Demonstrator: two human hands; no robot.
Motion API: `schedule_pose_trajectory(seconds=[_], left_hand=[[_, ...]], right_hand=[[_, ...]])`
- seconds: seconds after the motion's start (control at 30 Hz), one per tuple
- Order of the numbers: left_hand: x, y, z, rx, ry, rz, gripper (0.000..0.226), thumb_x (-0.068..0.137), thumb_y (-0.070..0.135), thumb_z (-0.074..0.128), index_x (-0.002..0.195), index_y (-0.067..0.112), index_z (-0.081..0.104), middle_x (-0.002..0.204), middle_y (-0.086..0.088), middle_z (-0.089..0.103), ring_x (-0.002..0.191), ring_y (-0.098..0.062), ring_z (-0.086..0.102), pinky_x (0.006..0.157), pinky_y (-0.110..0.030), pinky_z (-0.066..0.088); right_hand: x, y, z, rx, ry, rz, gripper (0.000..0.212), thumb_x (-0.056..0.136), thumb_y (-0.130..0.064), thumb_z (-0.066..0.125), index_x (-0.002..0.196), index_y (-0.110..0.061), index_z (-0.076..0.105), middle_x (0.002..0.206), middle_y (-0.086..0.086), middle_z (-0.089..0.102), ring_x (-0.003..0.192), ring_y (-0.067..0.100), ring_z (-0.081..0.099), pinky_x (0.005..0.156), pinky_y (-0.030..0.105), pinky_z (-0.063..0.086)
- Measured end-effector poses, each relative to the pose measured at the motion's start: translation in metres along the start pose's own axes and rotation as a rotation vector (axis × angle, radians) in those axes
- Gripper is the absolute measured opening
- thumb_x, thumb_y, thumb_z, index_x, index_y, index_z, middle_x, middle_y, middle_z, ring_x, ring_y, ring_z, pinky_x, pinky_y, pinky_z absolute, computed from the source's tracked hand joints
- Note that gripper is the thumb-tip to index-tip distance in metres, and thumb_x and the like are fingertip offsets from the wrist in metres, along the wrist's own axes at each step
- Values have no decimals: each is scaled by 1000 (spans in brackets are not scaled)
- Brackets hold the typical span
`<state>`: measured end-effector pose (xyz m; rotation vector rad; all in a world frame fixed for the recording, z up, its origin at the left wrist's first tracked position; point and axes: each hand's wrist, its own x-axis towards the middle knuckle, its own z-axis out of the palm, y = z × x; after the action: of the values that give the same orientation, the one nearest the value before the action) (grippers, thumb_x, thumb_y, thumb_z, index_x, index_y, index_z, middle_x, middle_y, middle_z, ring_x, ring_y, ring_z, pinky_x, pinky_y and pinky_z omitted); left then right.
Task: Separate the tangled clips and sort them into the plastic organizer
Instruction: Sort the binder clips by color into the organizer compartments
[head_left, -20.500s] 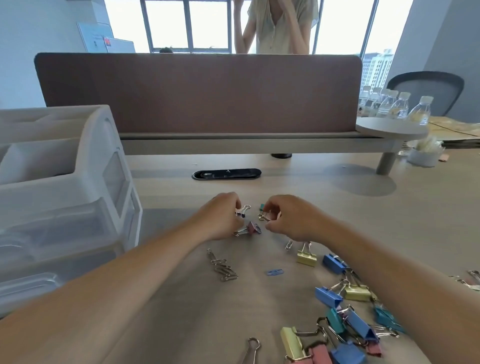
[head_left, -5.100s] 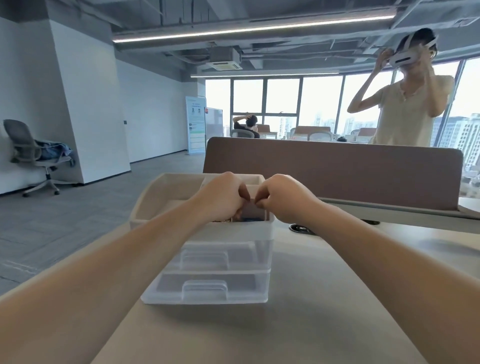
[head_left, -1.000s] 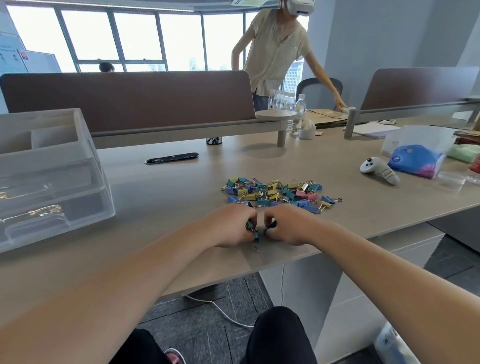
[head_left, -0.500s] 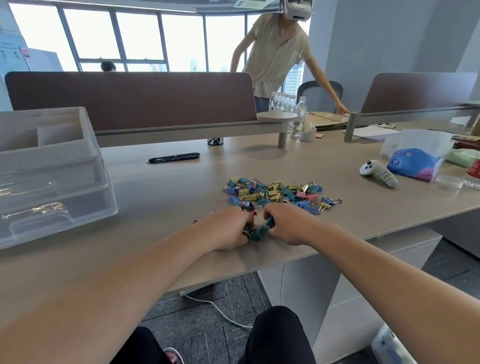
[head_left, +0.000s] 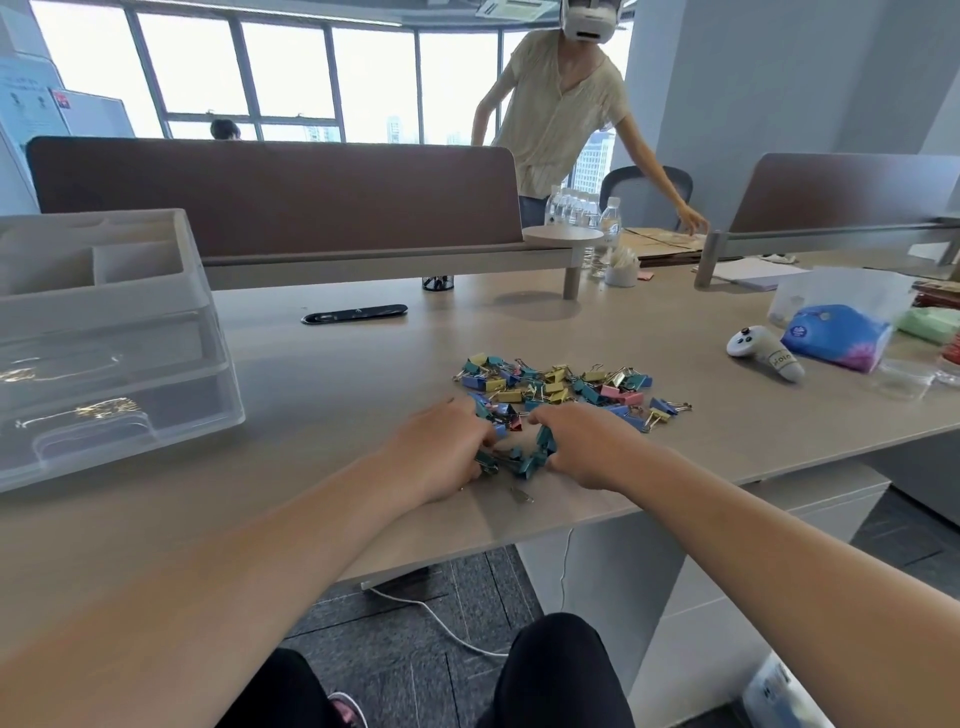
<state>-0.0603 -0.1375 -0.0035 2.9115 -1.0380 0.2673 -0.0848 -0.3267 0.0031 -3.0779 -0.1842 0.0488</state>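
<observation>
A heap of coloured binder clips lies on the wooden desk. Just in front of it sits a small tangled cluster of teal clips, held between my two hands. My left hand grips the cluster's left end with curled fingers. My right hand grips its right end. A loose silver paper clip lies near the desk edge below the cluster. The clear plastic organizer stands at the far left, with gold clips visible in its drawers.
A white controller, a blue tissue pack and clear tubs lie on the right. A black cable slot is set in the desk. A brown divider runs behind. A person in a headset stands beyond it.
My hands have spread slightly apart, and the teal cluster between them now lies stretched out in a curve on the desk. The view has tilted up a little.
</observation>
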Motion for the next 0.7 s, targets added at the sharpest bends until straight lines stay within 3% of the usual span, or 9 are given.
schedule_pose_trajectory(seconds=[0.1, 0.33, 0.5, 0.63, 0.7], left_hand=[[-1, 2, 1, -51, 63, 18, 24, 85, 15, 63, 107, 25, 58, 103, -2, 50, 101, -24, 50, 81, -40, 48], [0, 18, -1, -118, -1, 107, 34, 81, 35, 74, 112, 22, 68, 105, 0, 50, 101, -19, 47, 84, -38, 45], [1, 25, 1, -108, -39, 188, 25, 83, 30, 72, 108, 25, 71, 102, 4, 47, 102, -15, 43, 80, -29, 37], [3, 27, 6, -102, -33, 219, 10, 84, 22, 69, 94, 23, 73, 95, 5, 49, 98, -17, 46, 82, -38, 46], [5, 28, 7, -98, -48, 219, 7, 87, 17, 65, 90, 21, 70, 94, 4, 51, 96, -17, 46, 82, -36, 45]], right_hand=[[0, 0, 1, -17, 18, 2, 59, 91, -16, 61, 145, -30, 41, 140, 4, 55, 119, 26, 57, 91, 41, 54], [0, 2, 2, -59, 51, 1, 55, 91, -17, 62, 142, -28, 44, 141, 4, 52, 121, 26, 57, 93, 42, 54], [-3, 3, 2, -69, 73, -5, 50, 90, -23, 65, 138, -27, 48, 136, 6, 53, 117, 26, 57, 92, 41, 53], [-6, 6, 4, -50, 107, -12, 45, 91, -28, 64, 134, -23, 52, 134, 7, 50, 119, 26, 53, 94, 37, 49], [-7, 7, 4, -27, 127, -12, 44, 92, -30, 62, 134, -23, 52, 134, 7, 49, 120, 25, 52, 96, 35, 47]])
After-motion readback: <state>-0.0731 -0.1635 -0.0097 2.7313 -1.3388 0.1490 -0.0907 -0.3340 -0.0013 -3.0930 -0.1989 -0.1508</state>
